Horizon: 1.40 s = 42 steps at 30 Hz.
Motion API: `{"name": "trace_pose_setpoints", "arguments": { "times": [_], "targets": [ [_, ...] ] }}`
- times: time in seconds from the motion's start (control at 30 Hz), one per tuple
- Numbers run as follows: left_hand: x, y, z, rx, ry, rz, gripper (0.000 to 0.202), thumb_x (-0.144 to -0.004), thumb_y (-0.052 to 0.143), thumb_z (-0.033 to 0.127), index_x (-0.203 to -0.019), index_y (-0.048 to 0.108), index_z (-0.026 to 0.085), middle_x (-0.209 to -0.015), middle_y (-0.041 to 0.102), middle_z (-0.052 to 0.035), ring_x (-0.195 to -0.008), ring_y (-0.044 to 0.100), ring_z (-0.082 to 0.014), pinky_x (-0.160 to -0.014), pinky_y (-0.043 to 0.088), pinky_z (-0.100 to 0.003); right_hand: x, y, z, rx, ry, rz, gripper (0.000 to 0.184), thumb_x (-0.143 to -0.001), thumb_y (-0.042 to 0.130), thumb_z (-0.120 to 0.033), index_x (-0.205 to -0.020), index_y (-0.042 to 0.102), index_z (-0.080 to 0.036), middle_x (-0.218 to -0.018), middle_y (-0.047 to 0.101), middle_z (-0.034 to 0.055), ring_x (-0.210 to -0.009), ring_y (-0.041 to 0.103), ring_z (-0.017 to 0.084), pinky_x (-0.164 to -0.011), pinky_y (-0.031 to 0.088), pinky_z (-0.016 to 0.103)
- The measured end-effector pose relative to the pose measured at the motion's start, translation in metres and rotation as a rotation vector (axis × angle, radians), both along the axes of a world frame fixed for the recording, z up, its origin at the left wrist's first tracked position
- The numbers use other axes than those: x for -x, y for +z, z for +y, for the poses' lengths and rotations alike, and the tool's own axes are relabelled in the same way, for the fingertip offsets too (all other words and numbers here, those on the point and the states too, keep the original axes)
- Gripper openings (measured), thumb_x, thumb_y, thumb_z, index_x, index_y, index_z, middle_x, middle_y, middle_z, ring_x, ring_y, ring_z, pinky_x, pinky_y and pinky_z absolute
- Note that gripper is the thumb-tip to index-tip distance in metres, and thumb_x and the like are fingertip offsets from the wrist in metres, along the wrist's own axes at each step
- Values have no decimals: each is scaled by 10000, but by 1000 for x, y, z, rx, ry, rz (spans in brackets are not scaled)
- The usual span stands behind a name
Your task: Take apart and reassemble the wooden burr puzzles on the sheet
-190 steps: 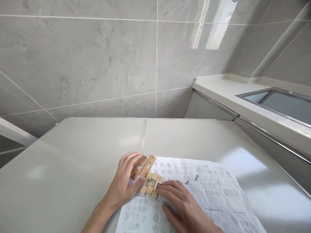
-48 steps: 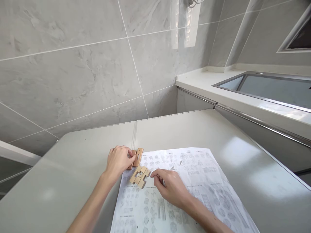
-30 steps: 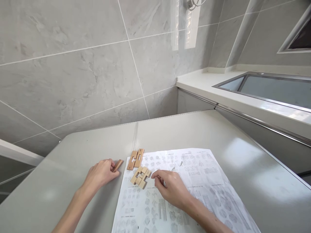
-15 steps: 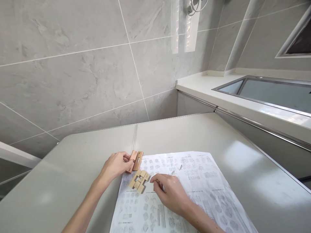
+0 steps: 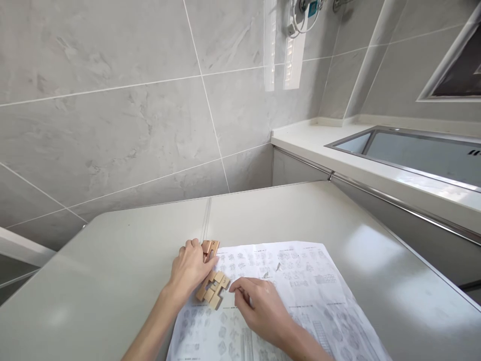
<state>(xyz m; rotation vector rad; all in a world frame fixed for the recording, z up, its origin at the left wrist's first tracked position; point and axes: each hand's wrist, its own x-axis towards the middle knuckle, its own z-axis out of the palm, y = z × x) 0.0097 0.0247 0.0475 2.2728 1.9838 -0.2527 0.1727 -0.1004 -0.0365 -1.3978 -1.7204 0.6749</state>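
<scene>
My left hand [image 5: 190, 268] is closed over brown wooden puzzle pieces [image 5: 212, 247], one marked 2, its thumb lying across them. A further brown strip [image 5: 200, 295] shows below the thumb; how the pieces fit under the hand is hidden. Just below lies a pale wooden puzzle piece [image 5: 216, 297] with notched edges and a number on it. My right hand [image 5: 263, 308] rests on the printed sheet [image 5: 296, 273], right of the pale piece. Its fingers are loosely curled, index fingertip close to that piece, and nothing shows in its grasp.
The sheet, covered in small puzzle diagrams and creased, lies on a pale glossy table [image 5: 124, 250]. A grey tiled wall [image 5: 131, 135] rises behind it. At the right stands a counter [image 5: 296, 135] with a sink [image 5: 421, 148].
My left hand has turned from pinching the brown piece's edge to covering the brown pieces. A brown strip now shows beside the pale piece. My right hand has hardly moved; the view tilted slightly up.
</scene>
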Motion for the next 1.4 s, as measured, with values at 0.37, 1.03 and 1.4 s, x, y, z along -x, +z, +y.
{"name": "trace_pose_setpoints", "arguments": {
  "times": [0.37,1.03,1.4],
  "targets": [
    [-7,2,9,68,-2,57,328,-809,662,287,-1104,613,153,-1145,671,-190,-1015,724,-350,-761,541,-376,3,0,2,5,6,32,261,-935,509,-108,-982,726,-246,-705,712,-22,-609,643,163,-619,381,258],
    [-24,-9,-65,525,-60,-1045,359,-1028,527,567,-1201,499,254,-842,541,23,-688,534,-156,-610,412,-252,-4,6,11,204,-164,739,230,-958,574,-422,-927,684,-222,-713,692,13,-605,608,194,-585,464,291],
    [-53,-69,-94,546,120,-1472,547,-944,619,719,-1158,517,226,-620,407,101,-506,328,-88,-489,285,-207,-20,12,18,355,-332,1282,498,-825,766,-670,-1046,755,-223,-1212,771,121,-1208,696,340,-1092,526,462]
  ]
}}
